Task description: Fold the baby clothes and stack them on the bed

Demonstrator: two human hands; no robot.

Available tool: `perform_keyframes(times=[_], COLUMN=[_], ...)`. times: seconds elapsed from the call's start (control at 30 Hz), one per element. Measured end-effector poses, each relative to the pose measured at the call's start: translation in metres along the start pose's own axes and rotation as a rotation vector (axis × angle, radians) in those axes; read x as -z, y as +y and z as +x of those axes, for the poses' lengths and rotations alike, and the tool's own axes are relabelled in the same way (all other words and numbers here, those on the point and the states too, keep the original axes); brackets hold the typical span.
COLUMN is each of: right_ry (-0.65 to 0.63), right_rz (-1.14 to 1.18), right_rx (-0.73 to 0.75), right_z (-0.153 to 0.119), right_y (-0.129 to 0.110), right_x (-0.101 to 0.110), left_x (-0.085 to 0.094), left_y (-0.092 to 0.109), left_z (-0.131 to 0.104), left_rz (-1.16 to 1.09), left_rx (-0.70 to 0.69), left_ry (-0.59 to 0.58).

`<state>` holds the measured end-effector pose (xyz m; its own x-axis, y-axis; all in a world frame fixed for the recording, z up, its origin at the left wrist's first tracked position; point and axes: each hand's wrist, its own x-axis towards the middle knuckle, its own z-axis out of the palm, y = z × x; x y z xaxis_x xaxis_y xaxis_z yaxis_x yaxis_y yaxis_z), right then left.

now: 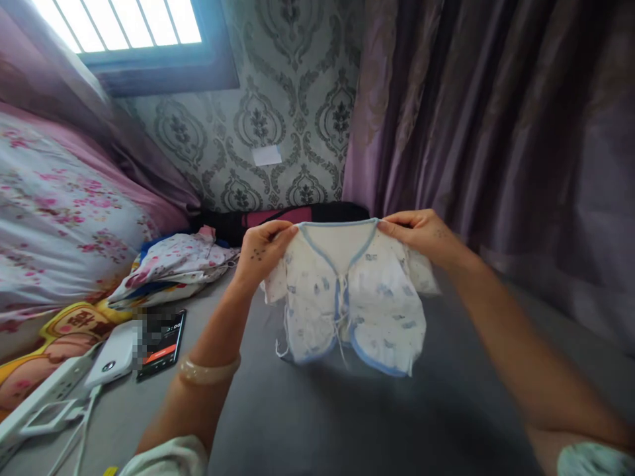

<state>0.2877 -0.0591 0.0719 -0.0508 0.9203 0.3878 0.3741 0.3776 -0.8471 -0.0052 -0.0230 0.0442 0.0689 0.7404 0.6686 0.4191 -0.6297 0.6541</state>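
A small white baby shirt (317, 284) with blue trim and a faint print hangs spread out in front of me. My left hand (265, 248) pinches its left shoulder at the neckline. At the opposite shoulder, my right hand (421, 235) grips the fabric between thumb and fingers. The V-shaped neck is stretched wide between both hands. Thin white ties dangle at the front and at the left side, and the lower front edges part in the middle. Short sleeves droop on either side.
A grey sheet (307, 423) lies below. To the left are a pile of folded clothes (183, 264), a phone (161, 347), a white power bank (113, 354), a power strip (49, 390) with cables, and a yellow cartoon cushion (74, 324). Purple curtains (476, 132) hang at right.
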Motion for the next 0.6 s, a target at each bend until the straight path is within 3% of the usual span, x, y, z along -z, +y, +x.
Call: perform_keyframes(times=[0.2,0.33,0.5,0.6], right_ry=[0.156,0.163,0.148,0.138], right_rz=[-0.112,-0.183,-0.232,-0.179], right_rx=[0.118,0.171,0.173,0.125], right_z=[-0.003,-0.024,-0.064,-0.08], right_y=[0.0,-0.013,-0.051,-0.075], right_x=[-0.002,-0.001,0.01,0.018], left_x=[0.003,0.015,0.05,0.073], left_y=[0.006,0.019,0.063,0.095], left_z=[-0.004,-0.02,-0.049,-0.056], left_rz=[0.209,0.321,0.434,0.387], left_rx=[-0.219,-0.332,-0.461,-0.337], left_ry=[0.103,0.141,0.177,0.14])
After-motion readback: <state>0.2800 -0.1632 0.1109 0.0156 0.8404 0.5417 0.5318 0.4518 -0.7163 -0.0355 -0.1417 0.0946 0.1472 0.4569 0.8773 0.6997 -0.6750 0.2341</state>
